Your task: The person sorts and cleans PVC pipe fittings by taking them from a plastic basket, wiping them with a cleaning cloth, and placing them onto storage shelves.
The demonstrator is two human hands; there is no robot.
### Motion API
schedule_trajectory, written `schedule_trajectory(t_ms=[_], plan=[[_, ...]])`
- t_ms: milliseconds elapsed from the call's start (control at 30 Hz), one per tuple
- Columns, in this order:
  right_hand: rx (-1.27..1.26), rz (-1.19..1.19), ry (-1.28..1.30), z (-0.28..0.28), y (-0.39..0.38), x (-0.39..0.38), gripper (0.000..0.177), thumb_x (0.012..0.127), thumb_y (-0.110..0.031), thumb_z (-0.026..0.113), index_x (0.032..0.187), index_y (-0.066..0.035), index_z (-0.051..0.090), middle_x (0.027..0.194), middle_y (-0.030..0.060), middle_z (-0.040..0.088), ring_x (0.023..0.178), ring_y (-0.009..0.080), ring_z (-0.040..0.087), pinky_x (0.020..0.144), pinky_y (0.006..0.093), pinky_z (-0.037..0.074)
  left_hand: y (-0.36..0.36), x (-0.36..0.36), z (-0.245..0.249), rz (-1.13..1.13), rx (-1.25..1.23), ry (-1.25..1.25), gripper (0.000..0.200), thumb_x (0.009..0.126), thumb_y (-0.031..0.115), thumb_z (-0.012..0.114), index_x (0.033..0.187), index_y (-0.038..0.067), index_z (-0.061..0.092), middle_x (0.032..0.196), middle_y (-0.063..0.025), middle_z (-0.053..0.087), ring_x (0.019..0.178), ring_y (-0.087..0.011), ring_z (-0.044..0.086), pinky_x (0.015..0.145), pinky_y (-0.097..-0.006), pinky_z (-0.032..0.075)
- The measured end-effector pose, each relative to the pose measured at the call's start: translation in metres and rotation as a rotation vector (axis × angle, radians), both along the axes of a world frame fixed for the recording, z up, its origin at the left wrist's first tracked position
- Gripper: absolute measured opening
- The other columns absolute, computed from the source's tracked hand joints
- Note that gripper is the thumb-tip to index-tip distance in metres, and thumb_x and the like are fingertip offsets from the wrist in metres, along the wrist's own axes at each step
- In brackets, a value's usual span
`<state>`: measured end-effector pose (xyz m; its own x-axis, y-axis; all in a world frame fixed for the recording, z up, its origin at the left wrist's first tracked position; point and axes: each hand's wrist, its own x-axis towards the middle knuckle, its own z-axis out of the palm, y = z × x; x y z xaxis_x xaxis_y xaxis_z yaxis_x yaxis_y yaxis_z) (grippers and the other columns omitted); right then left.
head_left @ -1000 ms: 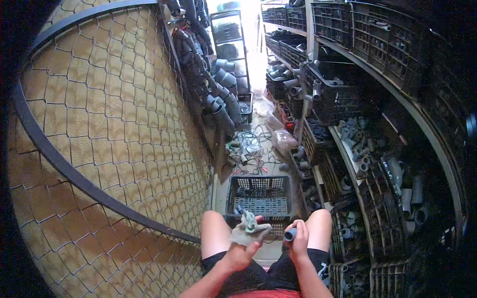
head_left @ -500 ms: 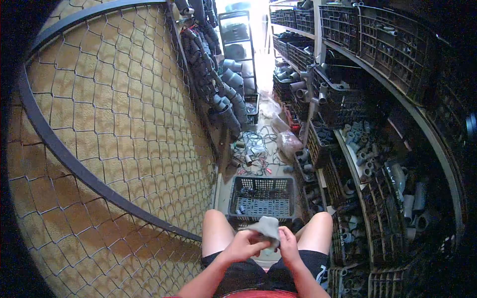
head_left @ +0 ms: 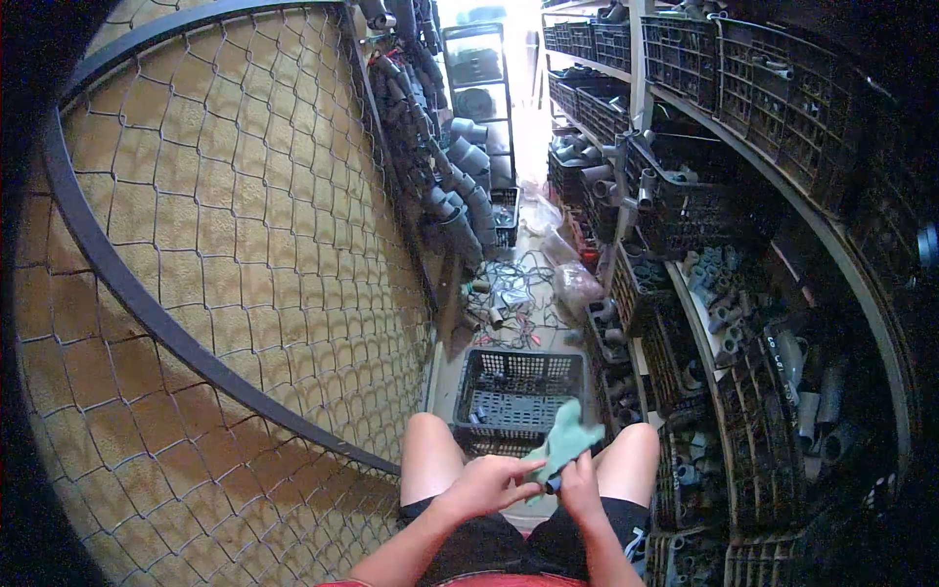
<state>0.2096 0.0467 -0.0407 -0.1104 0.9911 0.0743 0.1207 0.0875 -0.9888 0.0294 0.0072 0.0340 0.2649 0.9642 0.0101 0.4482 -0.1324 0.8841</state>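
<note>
Green, floppy cloth [head_left: 569,438] is pinched in the left hand's [head_left: 489,484] fingers. The right hand's [head_left: 580,489] fingers curl around a short blue-grey round pipe [head_left: 554,483] (just its end peeks out), against the cloth. Past both hands, a black plastic crate [head_left: 469,391] with holes sits on the floor.

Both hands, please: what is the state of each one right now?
Left hand: closed, fingers pinching the green cloth.
Right hand: closed, at the cloth and apparently holding the pipe piece.
</note>
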Motion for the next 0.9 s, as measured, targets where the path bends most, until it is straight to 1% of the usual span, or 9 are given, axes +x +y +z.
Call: schedule_trajectory(t_ms=[100, 467, 533, 633, 700, 733, 800, 867, 900], plan=[[0.024, 0.081, -0.217, 0.019, 0.001, 0.000, 0.023, 0.094, -0.014, 0.042, 0.109, 0.001, 0.052, 0.098, 0.0277, 0.063, 0.085, 0.0481, 0.061, 0.074, 0.0528, 0.048, 0.002, 0.003, 0.017, -0.030, 0.329, 0.338, 0.033, 0.081, 0.032, 0.074, 0.104, 0.009, 0.069, 0.077, -0.0117, 0.062, 0.069, -0.0339, 0.065, 0.064, -0.0425, 0.054], [0.097, 0.196, -0.223, 0.034, -0.003, -0.021, 0.024, 0.097, -0.018, 0.048, 0.115, -0.004, 0.043, 0.079, 0.0295, 0.063, 0.080, 0.0510, 0.062, 0.070, 0.0565, 0.047, 0.013, -0.007, -0.011, -0.069, 0.410, 0.624, 0.026, 0.071, 0.025, 0.073, 0.084, 0.004, 0.063, 0.076, -0.0086, 0.062, 0.071, -0.0296, 0.067, 0.059, -0.0414, 0.055], [0.015, 0.231, -0.335, 0.059, 0.004, -0.016, 0.024, 0.097, -0.024, 0.047, 0.108, -0.003, 0.051, 0.079, 0.0284, 0.064, 0.080, 0.0505, 0.062, 0.072, 0.0559, 0.048, 0.012, -0.010, -0.011, -0.071, 0.422, 0.631, 0.026, 0.069, 0.023, 0.073, 0.085, 0.004, 0.063, 0.078, -0.0087, 0.063, 0.071, -0.0294, 0.068, 0.059, -0.0412, 0.055], [0.064, 0.356, -0.572, 0.061, 0.013, -0.016, 0.045, 0.098, -0.031, 0.041, 0.072, 0.000, 0.060, 0.072, 0.0259, 0.062, 0.074, 0.0429, 0.063, 0.067, 0.0488, 0.050, 0.008, -0.007, -0.001, -0.078, 0.477, 0.643, 0.020, 0.069, 0.018, 0.071, 0.083, 0.006, 0.065, 0.082, -0.0104, 0.067, 0.071, -0.0298, 0.067, 0.058, -0.0389, 0.054], [0.218, 0.312, -0.534, 0.067, 0.011, -0.018, 0.042, 0.097, -0.029, 0.042, 0.073, 0.000, 0.061, 0.069, 0.0240, 0.061, 0.070, 0.0417, 0.063, 0.064, 0.0479, 0.050, 0.009, -0.001, 0.004, -0.067, 0.151, 0.365, 0.009, 0.074, 0.012, 0.066, 0.081, 0.006, 0.065, 0.084, -0.0103, 0.070, 0.071, -0.0246, 0.068, 0.057, -0.0368, 0.053], [0.370, 0.264, -0.497, 0.069, 0.012, -0.019, 0.040, 0.097, -0.028, 0.043, 0.073, -0.001, 0.061, 0.066, 0.0220, 0.060, 0.067, 0.0405, 0.063, 0.062, 0.0470, 0.050, 0.007, -0.003, -0.043, 0.000, -0.253, -0.018, 0.006, 0.079, 0.011, 0.062, 0.078, 0.006, 0.066, 0.079, -0.0093, 0.070, 0.071, -0.0195, 0.067, 0.059, -0.0356, 0.050], [0.697, 0.162, -0.204, 0.041, 0.013, -0.020, 0.032, 0.094, -0.022, 0.046, 0.071, -0.005, 0.060, 0.064, 0.0144, 0.060, 0.058, 0.0341, 0.061, 0.054, 0.0424, 0.048, -0.003, 0.013, -0.068, -0.030, -0.462, -0.621, 0.012, 0.084, 0.015, 0.061, 0.076, 0.008, 0.067, 0.073, -0.0071, 0.067, 0.071, -0.0169, 0.065, 0.061, -0.0353, 0.049], [0.609, 0.252, -0.132, 0.053, 0.011, -0.015, 0.033, 0.095, -0.024, 0.045, 0.075, -0.004, 0.062, 0.068, 0.0183, 0.062, 0.064, 0.0384, 0.062, 0.059, 0.0444, 0.049, -0.004, 0.007, -0.078, -0.072, -0.407, -0.613, 0.012, 0.083, 0.017, 0.061, 0.078, 0.010, 0.070, 0.076, -0.0109, 0.069, 0.067, -0.0176, 0.066, 0.060, -0.0347, 0.048], [0.607, 0.256, -0.133, 0.059, 0.013, -0.014, 0.033, 0.095, -0.024, 0.045, 0.075, -0.004, 0.062, 0.068, 0.0183, 0.062, 0.064, 0.0384, 0.062, 0.059, 0.0444, 0.049, 0.000, 0.004, -0.050, -0.002, -0.263, -0.307, 0.012, 0.083, 0.018, 0.062, 0.080, 0.010, 0.070, 0.080, -0.0111, 0.070, 0.066, -0.0198, 0.066, 0.060, -0.0363, 0.049]])
